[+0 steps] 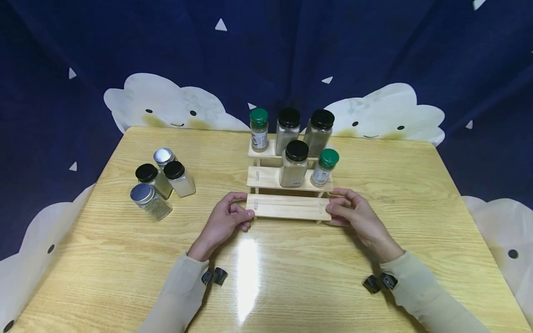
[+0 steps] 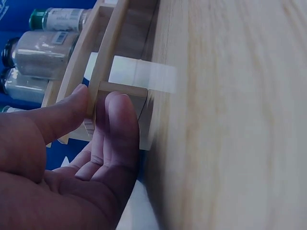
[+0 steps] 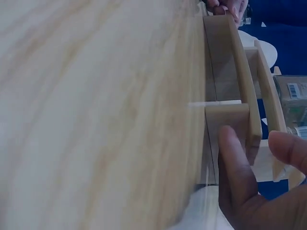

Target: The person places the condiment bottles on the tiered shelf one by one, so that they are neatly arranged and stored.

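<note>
A three-tier wooden spice rack stands on the table between both hands. My left hand pinches the left end of its lowest shelf, thumb on top and fingers curled beneath, as the left wrist view shows. At the opposite end is my right hand, thumb at the shelf's end and index finger under it beside the leg. The top tier bears a green-capped jar and two black-capped jars. On the middle tier stand a black-capped jar and a green-capped jar. The lowest tier bears nothing.
Left of the rack, several spice jars cluster on the wooden table: two with black lids, such as this jar, and two with silver lids, such as this jar. A dark blue curtain with cloud shapes hangs behind the table.
</note>
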Demonstrator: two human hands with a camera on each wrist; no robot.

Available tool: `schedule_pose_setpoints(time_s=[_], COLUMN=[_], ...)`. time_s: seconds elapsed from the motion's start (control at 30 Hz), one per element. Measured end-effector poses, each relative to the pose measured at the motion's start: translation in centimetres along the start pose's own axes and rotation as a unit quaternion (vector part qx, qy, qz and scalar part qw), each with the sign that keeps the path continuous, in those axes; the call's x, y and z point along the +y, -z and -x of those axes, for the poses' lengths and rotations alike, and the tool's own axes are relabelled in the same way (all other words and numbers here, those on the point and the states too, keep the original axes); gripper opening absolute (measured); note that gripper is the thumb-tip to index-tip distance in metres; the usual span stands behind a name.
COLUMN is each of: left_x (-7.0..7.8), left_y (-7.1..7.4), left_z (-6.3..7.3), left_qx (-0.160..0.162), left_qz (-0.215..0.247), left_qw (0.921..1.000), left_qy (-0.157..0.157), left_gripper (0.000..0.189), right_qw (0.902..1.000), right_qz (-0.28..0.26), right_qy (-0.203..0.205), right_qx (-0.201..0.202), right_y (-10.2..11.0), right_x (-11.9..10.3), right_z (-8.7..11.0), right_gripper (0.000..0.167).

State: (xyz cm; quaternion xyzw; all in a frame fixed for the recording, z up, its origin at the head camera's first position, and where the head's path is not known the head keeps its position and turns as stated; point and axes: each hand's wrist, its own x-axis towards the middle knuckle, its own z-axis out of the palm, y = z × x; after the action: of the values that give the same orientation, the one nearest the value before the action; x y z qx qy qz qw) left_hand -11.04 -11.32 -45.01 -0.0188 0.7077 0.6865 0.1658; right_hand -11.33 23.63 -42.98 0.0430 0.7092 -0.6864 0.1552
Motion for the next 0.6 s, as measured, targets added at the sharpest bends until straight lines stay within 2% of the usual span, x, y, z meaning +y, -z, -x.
schedule_pose_setpoints(time_s=[0.2,0.6], left_x=[0.14,0.08], left_y=[-0.11,0.02], left_z=[0.0,0.05], left_qx=[-0.002,-0.002], left_qz=[0.002,0.0], left_qw=[1.0,1.0], left_qy=[-0.001,0.001], left_gripper=[0.051,0.05], right_qw=[0.9992,0.9985], right_qz=[-0.035,-0.039], right_qy=[-0.005,-0.018], right_qx=[-0.019,-0.035], right_y=[-0.44,-0.57], right_x=[0.55,0.78], right_z=[-0.33,-0.53], right_gripper=[0.048,0.05])
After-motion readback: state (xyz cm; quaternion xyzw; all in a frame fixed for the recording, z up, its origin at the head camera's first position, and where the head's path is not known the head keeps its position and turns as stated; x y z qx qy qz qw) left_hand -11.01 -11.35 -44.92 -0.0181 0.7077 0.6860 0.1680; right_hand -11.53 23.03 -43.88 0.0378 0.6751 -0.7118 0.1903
